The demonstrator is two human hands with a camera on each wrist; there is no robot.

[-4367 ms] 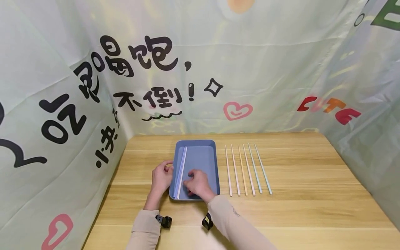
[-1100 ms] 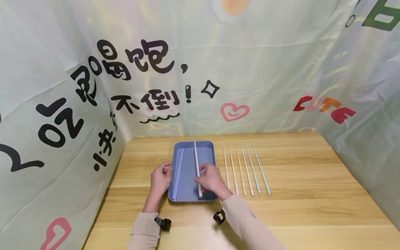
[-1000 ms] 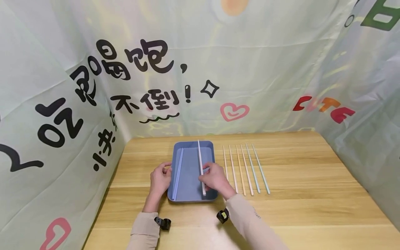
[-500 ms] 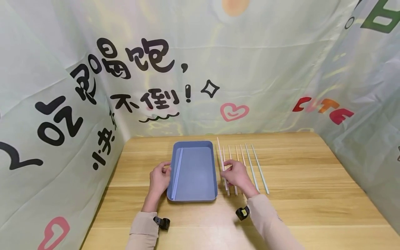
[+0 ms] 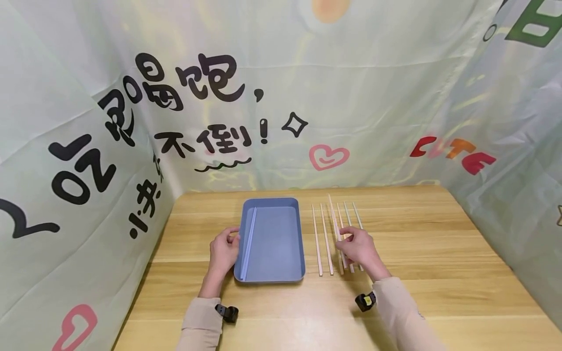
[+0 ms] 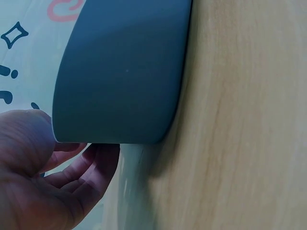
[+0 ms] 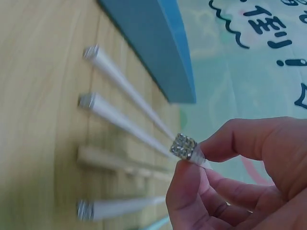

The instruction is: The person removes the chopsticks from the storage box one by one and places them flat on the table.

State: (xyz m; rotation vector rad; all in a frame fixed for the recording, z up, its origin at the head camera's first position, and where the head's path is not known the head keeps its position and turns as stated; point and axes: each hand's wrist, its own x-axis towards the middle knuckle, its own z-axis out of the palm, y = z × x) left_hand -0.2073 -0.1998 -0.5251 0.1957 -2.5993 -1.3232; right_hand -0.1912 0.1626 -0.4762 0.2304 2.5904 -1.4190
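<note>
My left hand (image 5: 223, 251) holds the left side of the blue tray (image 5: 276, 243), its fingers bent at the wall in the left wrist view. Inside the tray, blue-violet chopsticks (image 5: 249, 243) lie along the left wall. To the right of the tray, my right hand (image 5: 359, 246) pinches a pale pinkish chopstick (image 7: 183, 146) between thumb and fingertips. Its glittery square end faces the right wrist camera; whether a second one lies against it I cannot tell. The held chopstick is raised over a row of chopsticks on the table, partly hiding an orange one.
Two pink chopsticks (image 5: 326, 239) lie left of my right hand, and light blue ones (image 5: 356, 214) show beyond it. They rest on a wooden table (image 5: 439, 253). Printed cloth walls (image 5: 377, 122) enclose the table's back and sides.
My right hand picked up the pale chopstick from inside the tray and carried it rightward, out over the row on the table. My left hand stayed at the tray.
</note>
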